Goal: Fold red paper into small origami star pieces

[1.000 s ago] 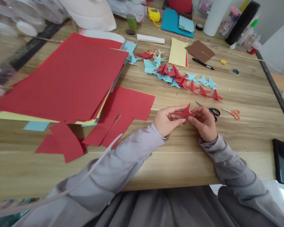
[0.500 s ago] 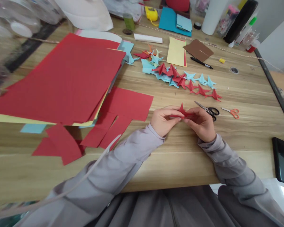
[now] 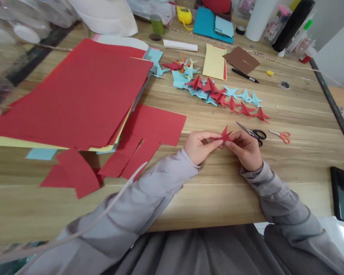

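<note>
A small red folded paper crane is pinched between both hands above the wooden table, its points sticking up. My left hand grips it from the left with thumb and fingers pressed together. From the right, my right hand pinches its other side; the fingertips partly hide the paper. Just beyond the right hand lie black-handled scissors, and farther right a small pair of orange-handled scissors. Beyond the hands, several red paper cranes and blue paper cranes lie in rows.
Large red paper sheets are stacked at the left, with cut red pieces beside them. Farther back are yellow paper, brown paper, a black pen and a yellow tape measure. A phone lies at the right edge.
The red paper crane has turned and shifted slightly right, and two points now show upright instead of one. Both hands still pinch it, with the right fingers a little changed.
</note>
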Motion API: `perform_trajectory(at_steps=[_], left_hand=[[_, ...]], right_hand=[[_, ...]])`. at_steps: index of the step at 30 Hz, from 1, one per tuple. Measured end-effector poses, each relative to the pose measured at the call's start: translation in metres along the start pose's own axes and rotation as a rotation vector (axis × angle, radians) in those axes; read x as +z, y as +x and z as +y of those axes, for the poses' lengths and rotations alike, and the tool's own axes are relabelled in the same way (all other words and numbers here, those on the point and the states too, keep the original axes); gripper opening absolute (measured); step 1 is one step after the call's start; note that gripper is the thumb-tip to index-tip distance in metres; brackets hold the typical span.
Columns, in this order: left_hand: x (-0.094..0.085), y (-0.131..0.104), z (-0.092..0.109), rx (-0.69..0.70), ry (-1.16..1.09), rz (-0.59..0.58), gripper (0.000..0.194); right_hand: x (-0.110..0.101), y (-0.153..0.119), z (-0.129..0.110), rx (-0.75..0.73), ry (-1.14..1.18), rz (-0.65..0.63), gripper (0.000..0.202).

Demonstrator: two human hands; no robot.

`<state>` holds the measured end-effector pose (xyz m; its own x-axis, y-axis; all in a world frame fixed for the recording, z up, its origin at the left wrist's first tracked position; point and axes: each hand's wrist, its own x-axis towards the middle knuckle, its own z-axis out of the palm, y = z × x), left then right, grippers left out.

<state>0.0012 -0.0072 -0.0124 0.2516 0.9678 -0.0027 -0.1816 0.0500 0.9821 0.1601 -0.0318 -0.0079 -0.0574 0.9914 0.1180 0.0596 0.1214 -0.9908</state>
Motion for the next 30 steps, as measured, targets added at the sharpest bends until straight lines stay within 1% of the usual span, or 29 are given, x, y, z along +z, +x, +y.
perform_trajectory(at_steps=[2,7,13,19,26,30], left_hand=[[0.0005,-0.0002,0.0014,-0.053,-0.017,-0.017,0.022],[0.0004,0.0008,0.0052,-0.110,-0.045,-0.044,0.022],[0.0006,0.0016,0.0071,-0.166,-0.109,-0.092,0.024],[0.0014,0.0023,0.0059,-0.168,-0.175,-0.098,0.023],[0.0019,0.0007,0.0068,-0.130,-0.158,-0.123,0.019],[0.0020,0.0003,0.0064,-0.125,-0.177,-0.096,0.020]], right_hand=[[0.0008,0.0000,-0.0013,0.034,0.066,-0.020,0.026],[0.0019,-0.0010,-0.0026,0.088,0.154,-0.090,0.025],[0.0025,-0.0014,-0.0023,0.122,0.242,-0.089,0.025],[0.0037,-0.0012,-0.0039,0.135,0.282,-0.152,0.023],[0.0026,-0.0022,-0.0013,0.124,0.292,-0.146,0.016],[0.0045,-0.0042,0.0004,0.140,0.308,-0.117,0.014]])
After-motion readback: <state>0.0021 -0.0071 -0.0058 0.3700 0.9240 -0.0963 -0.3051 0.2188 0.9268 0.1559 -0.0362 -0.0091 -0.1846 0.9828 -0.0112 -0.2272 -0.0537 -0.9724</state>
